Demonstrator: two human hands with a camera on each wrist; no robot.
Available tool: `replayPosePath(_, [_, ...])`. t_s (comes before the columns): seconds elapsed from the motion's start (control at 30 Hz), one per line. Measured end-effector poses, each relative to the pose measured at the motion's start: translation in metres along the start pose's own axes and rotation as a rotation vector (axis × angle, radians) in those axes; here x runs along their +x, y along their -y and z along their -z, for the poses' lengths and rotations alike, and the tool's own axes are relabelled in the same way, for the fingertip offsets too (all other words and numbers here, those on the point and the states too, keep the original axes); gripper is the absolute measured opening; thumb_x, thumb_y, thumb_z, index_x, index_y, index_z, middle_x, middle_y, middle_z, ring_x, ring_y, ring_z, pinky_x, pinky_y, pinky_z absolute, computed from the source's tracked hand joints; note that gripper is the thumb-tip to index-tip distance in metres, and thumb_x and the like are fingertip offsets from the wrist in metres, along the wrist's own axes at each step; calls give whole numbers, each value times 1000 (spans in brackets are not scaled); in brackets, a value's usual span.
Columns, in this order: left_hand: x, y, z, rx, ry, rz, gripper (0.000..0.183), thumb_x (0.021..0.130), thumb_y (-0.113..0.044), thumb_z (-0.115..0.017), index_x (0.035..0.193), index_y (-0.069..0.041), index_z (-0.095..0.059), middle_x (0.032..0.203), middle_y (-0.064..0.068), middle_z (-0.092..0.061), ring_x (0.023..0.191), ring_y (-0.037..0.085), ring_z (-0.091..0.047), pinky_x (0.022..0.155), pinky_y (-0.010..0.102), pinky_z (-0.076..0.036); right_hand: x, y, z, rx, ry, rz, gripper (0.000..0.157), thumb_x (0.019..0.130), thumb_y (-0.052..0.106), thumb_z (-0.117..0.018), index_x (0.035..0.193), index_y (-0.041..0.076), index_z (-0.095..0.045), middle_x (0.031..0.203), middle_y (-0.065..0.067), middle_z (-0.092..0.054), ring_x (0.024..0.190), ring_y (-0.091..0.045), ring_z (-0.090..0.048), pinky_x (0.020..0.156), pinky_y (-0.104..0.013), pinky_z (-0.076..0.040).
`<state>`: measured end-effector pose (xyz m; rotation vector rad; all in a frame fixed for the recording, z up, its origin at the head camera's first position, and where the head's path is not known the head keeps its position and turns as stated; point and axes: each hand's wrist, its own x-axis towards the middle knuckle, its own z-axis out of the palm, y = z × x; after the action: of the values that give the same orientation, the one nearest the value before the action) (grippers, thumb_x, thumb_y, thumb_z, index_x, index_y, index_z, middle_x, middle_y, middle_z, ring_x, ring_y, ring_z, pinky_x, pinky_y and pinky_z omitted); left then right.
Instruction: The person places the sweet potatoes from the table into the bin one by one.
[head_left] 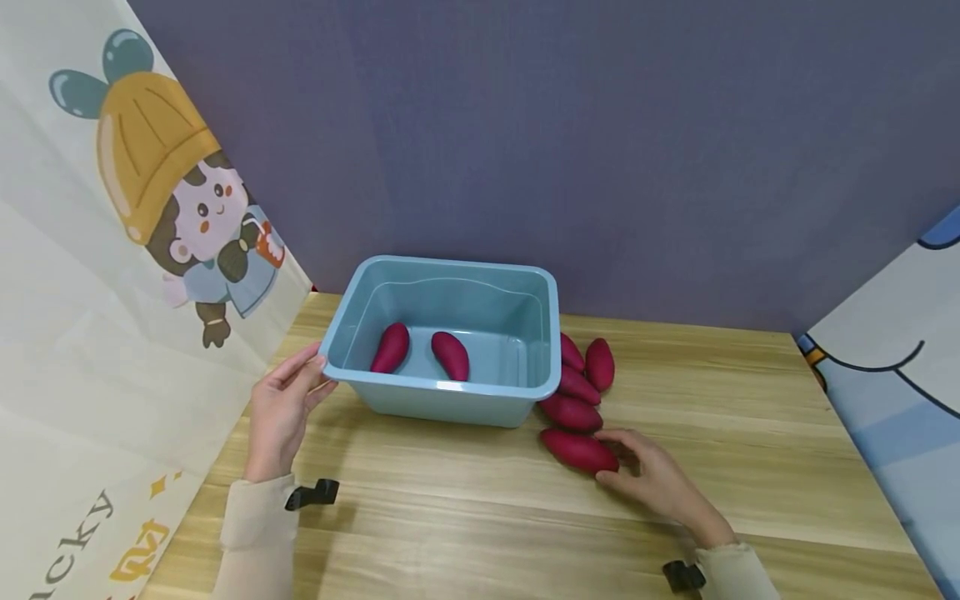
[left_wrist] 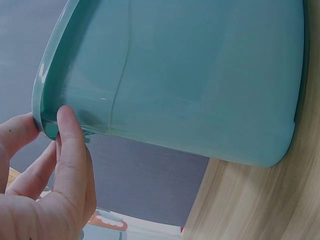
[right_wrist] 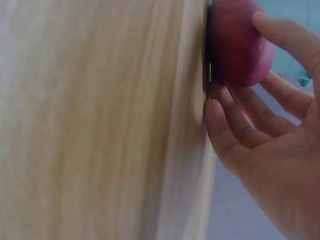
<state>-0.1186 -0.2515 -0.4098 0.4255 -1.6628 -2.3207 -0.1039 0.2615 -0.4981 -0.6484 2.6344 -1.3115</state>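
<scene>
A light blue plastic bin (head_left: 442, 406) stands on the table with two dark red sweet potatoes, one at the left (head_left: 391, 348) and another near the middle (head_left: 451, 356). My left hand (head_left: 281, 408) pinches the bin's front left corner; in the left wrist view its thumb and fingers are on either side of the rim (left_wrist: 40, 90). To the bin's right, my right hand (head_left: 660, 483) grips the right end of the nearest sweet potato (head_left: 577, 451), which lies on the table. In the right wrist view the thumb presses this sweet potato (right_wrist: 240, 45), with fingers around its other side.
Several more sweet potatoes lie against the bin's right side, among them one farther back (head_left: 600, 364) and another just behind the gripped one (head_left: 572, 412). A dark blue-grey panel (head_left: 600, 167) rises behind the wooden table (head_left: 465, 508). Printed cloth (head_left: 90, 333) hangs at the left.
</scene>
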Motion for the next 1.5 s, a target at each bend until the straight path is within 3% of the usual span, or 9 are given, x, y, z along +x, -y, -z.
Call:
replayPosePath(0.33, [-1, 0, 1, -2, -9, -2, 39, 89, -14, -78, 124, 0, -69, 107, 5, -72, 82, 15, -72, 77, 30, -60, 5, -3, 0, 61, 33, -21, 53, 89, 25, -80, 135, 7, -58, 133, -8, -61, 113, -20, -62, 95, -35, -54])
replayPosePath(0.83, [-1, 0, 0, 1, -9, -6, 40, 89, -14, -78, 125, 0, -69, 107, 5, -72, 82, 14, -71, 77, 30, -60, 3, -3, 3, 106, 15, -106, 45, 90, 26, -79, 129, 13, -63, 129, -10, -62, 109, -23, -62, 88, -30, -55])
replayPosePath(0.97, [-1, 0, -1, -2, -10, -4, 39, 89, -14, -78, 125, 0, -69, 106, 5, -72, 82, 15, -71, 77, 30, -60, 2, -2, 8, 137, -9, -69, 43, 91, 19, -78, 130, 9, -62, 128, -12, -62, 108, -19, -62, 88, -27, -55])
replayPosePath(1.3, [-1, 0, 0, 0, -5, 1, 40, 89, -14, -78, 126, 0, -68, 107, 5, -72, 82, 15, -71, 78, 30, -60, 12, 12, 40, 202, -102, 89, 43, 88, -2, -76, 128, 1, -61, 118, -13, -65, 100, -14, -65, 80, -23, -58])
replayPosePath(1.5, [-2, -1, 0, 14, -1, 1, 43, 90, -14, -77, 128, 1, -66, 109, 5, -70, 84, 15, -69, 79, 30, -60, 22, 36, 78, 92, -148, 94, 47, 89, 0, -76, 133, 3, -59, 123, -14, -62, 102, -11, -62, 83, -17, -54])
